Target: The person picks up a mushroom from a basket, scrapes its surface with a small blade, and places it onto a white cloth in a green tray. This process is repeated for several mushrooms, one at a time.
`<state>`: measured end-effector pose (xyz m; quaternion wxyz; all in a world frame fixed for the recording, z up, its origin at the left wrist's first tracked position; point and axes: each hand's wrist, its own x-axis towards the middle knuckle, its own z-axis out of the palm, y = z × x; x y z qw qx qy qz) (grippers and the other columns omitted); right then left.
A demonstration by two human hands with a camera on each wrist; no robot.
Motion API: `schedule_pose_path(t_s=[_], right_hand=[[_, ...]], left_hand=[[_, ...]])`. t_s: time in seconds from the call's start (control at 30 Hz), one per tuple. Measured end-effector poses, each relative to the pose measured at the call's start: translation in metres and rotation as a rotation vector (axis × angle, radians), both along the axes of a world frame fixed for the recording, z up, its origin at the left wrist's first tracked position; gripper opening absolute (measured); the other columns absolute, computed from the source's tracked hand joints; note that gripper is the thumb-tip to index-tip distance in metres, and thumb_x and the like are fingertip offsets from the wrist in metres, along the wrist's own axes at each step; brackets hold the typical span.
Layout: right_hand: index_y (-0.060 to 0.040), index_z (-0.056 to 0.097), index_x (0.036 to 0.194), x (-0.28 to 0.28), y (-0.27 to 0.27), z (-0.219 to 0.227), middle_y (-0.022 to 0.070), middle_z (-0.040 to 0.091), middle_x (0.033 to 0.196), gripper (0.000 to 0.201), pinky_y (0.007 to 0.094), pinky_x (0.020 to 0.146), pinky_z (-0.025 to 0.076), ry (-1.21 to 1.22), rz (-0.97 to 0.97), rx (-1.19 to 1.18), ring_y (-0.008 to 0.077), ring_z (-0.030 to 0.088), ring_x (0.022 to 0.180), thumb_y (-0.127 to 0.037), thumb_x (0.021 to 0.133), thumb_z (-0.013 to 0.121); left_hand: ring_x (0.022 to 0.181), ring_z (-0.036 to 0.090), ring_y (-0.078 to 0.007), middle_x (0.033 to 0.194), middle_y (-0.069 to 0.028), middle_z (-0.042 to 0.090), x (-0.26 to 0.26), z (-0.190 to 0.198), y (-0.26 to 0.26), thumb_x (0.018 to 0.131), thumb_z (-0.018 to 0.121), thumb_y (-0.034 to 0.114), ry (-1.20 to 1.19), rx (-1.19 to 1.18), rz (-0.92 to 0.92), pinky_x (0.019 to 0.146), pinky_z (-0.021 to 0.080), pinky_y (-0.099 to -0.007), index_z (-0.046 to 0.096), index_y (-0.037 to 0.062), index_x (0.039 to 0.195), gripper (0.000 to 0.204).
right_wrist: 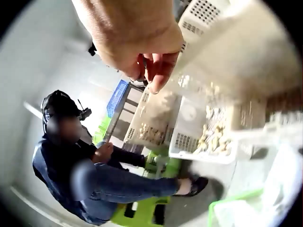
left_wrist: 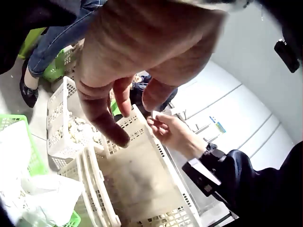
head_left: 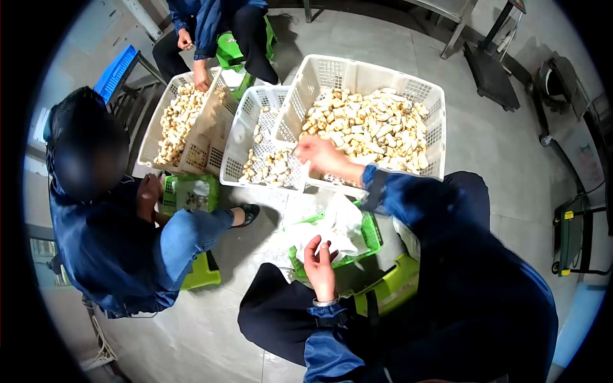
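Note:
My right hand (head_left: 322, 156) is above the rims between the large crate (head_left: 431, 96) of pale mushroom pieces (head_left: 383, 127) and a smaller crate (head_left: 233, 150). Its fingers are curled; in the left wrist view the same hand (left_wrist: 173, 135) pinches a small pale piece (left_wrist: 155, 114) at the fingertips. The right wrist view shows the fingers (right_wrist: 163, 71) bent together. My left hand (head_left: 321, 271) is palm up over a green basket (head_left: 373, 233) with white plastic (head_left: 341, 220) in it. Its fingers are loosely bent and hold nothing, as the left wrist view also shows.
A third crate (head_left: 150, 137) with mushroom pieces stands at the left. One person (head_left: 102, 223) sits at the left, another (head_left: 207, 25) beyond that crate, with a hand in it. Green stools (head_left: 201, 271) are on the floor. A wheeled cart (head_left: 571, 236) is at the right.

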<state>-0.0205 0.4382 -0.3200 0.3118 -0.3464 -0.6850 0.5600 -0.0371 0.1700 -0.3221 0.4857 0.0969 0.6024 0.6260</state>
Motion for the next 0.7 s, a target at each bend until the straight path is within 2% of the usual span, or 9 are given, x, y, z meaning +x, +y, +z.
schedule_pose_path(t_s=[0.07,0.1,0.17,0.2,0.27,0.37,0.4,0.47,0.7], right_hand=[[-0.0034,0.060,0.087,0.052,0.044,0.025,0.0066,0.059,0.071,0.016,0.0345,0.060,0.046,-0.210,-0.085,0.013,0.0152,0.055,0.062,-0.019,0.085,0.058],[-0.0053,0.057,0.079,0.081,0.063,0.025,0.0022,0.055,0.066,0.010,0.0250,0.053,0.042,-0.347,-0.142,0.190,0.0103,0.056,0.061,-0.012,0.086,0.056],[-0.0044,0.061,0.087,0.137,0.097,0.030,0.0138,0.064,0.084,0.023,0.0383,0.068,0.046,-0.800,-0.038,0.417,0.0281,0.060,0.073,-0.027,0.081,0.060],[-0.0052,0.062,0.085,0.164,0.101,0.020,0.0149,0.063,0.083,0.027,0.0398,0.068,0.046,-0.742,0.028,0.227,0.0294,0.060,0.073,-0.031,0.078,0.060],[-0.0056,0.062,0.082,0.172,0.104,0.012,0.0162,0.062,0.080,0.023,0.0404,0.066,0.046,-0.907,0.064,0.447,0.0304,0.059,0.072,-0.028,0.077,0.058],[-0.0051,0.061,0.079,0.174,0.099,0.006,0.0158,0.059,0.068,0.020,0.0420,0.062,0.046,-0.791,0.087,0.494,0.0311,0.058,0.065,-0.024,0.076,0.057],[-0.0033,0.053,0.075,0.172,0.093,0.004,0.0053,0.056,0.065,0.018,0.0309,0.051,0.044,-0.749,0.074,0.353,0.0142,0.056,0.053,-0.018,0.082,0.062],[-0.0031,0.053,0.075,0.172,0.082,0.009,0.0042,0.054,0.062,0.016,0.0296,0.045,0.041,-0.597,0.061,0.106,0.0140,0.051,0.044,-0.015,0.082,0.061],[-0.0018,0.059,0.083,0.153,0.031,0.085,0.0039,0.058,0.068,0.015,0.0286,0.056,0.043,-0.356,0.045,0.191,0.0108,0.052,0.061,-0.016,0.085,0.061]], left_hand=[[0.099,0.057,-0.0206,0.116,-0.0097,0.052,0.004,0.007,0.001,0.092,0.054,0.014,-0.001,0.013,-0.021,0.077,0.052,-0.0328,0.049,0.0006,0.118,0.030],[0.096,0.058,-0.0180,0.110,-0.0085,0.055,0.006,0.014,0.003,0.093,0.053,0.014,-0.036,0.032,-0.052,0.075,0.052,-0.0302,0.051,0.0003,0.116,0.027],[0.090,0.058,-0.0146,0.102,-0.0068,0.059,0.009,0.021,0.008,0.094,0.051,0.015,-0.053,0.055,-0.100,0.071,0.051,-0.0266,0.054,0.0009,0.112,0.023],[0.088,0.059,-0.0149,0.103,-0.0068,0.059,0.010,0.021,0.009,0.094,0.050,0.014,-0.061,0.043,-0.112,0.070,0.051,-0.0262,0.054,0.0014,0.111,0.022],[0.090,0.060,-0.0174,0.105,-0.0093,0.059,0.011,0.015,0.008,0.094,0.052,0.016,-0.062,0.065,-0.160,0.073,0.051,-0.0278,0.054,0.0001,0.112,0.024],[0.090,0.060,-0.0160,0.104,-0.0084,0.060,0.012,0.007,0.004,0.094,0.051,0.016,-0.080,0.030,-0.196,0.073,0.051,-0.0273,0.054,0.0012,0.111,0.023],[0.090,0.060,-0.0159,0.104,-0.0081,0.060,0.012,0.006,0.004,0.094,0.050,0.016,-0.074,0.014,-0.211,0.074,0.051,-0.0275,0.054,0.0015,0.111,0.023],[0.090,0.060,-0.0159,0.104,-0.0083,0.060,0.013,0.005,0.002,0.094,0.050,0.016,-0.062,0.025,-0.215,0.074,0.051,-0.0278,0.054,0.0017,0.112,0.023],[0.089,0.055,-0.0112,0.099,-0.0041,0.059,0.012,0.008,0.005,0.094,0.052,0.022,0.048,0.092,-0.210,0.071,0.050,-0.0257,0.056,0.0019,0.114,0.029]])
